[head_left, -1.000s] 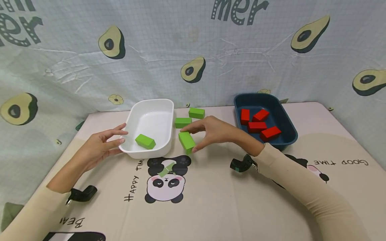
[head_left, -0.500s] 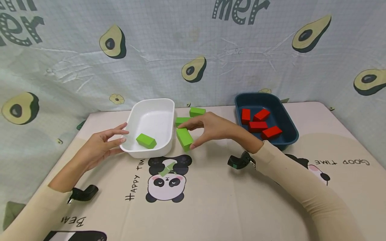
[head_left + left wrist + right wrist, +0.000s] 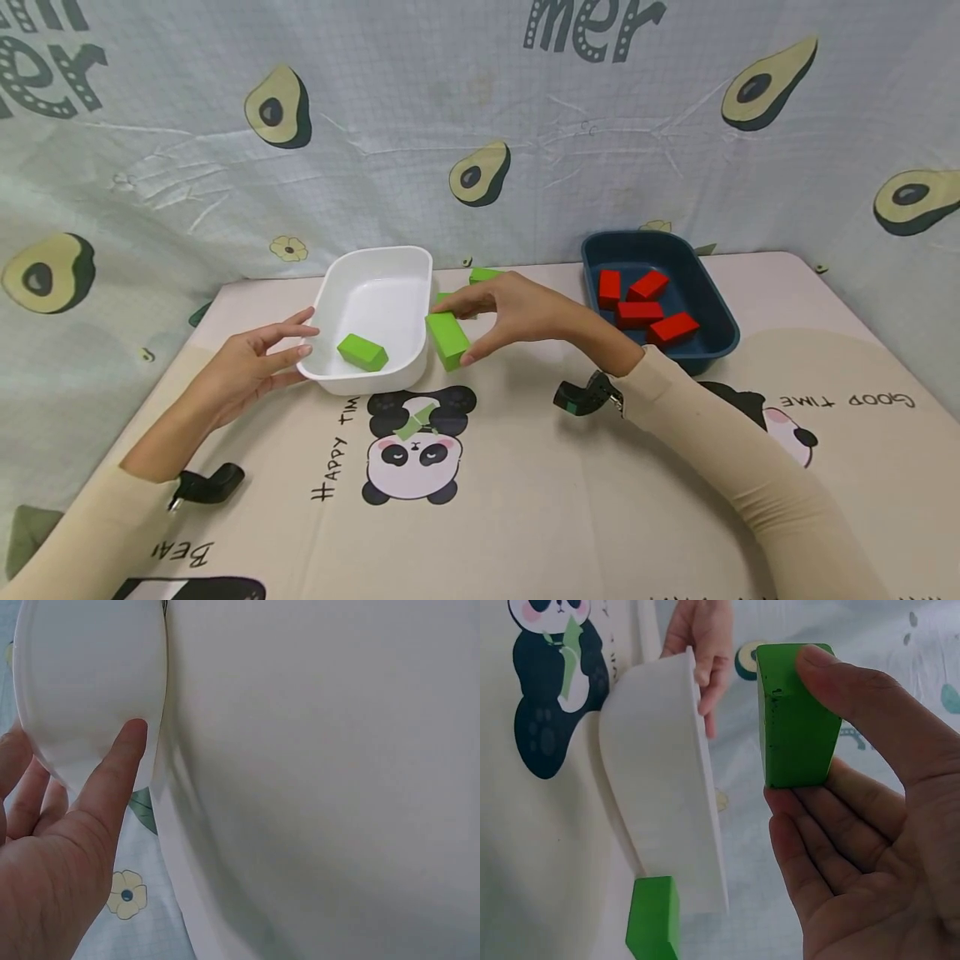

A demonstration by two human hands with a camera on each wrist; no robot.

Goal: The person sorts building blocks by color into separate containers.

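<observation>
My left hand rests at the left side of a white plastic bin, fingers extended, fingertips at its rim. In the left wrist view the straight thumb touches the bin's outer wall. A green block lies inside the bin. My right hand pinches another green block between thumb and fingers, just outside the bin's right wall. The right wrist view shows this held block raised above the rim. Behind the right hand, two more green blocks are partly hidden, one at the back.
To the right stands a dark blue bin holding several red blocks. The table cloth has panda prints. A hanging cloth with avocado prints rises behind the table.
My right hand has carried the green block slightly left and up, closer to the white bin, covering more of the green blocks behind it. The left hand has stayed at the rim.
</observation>
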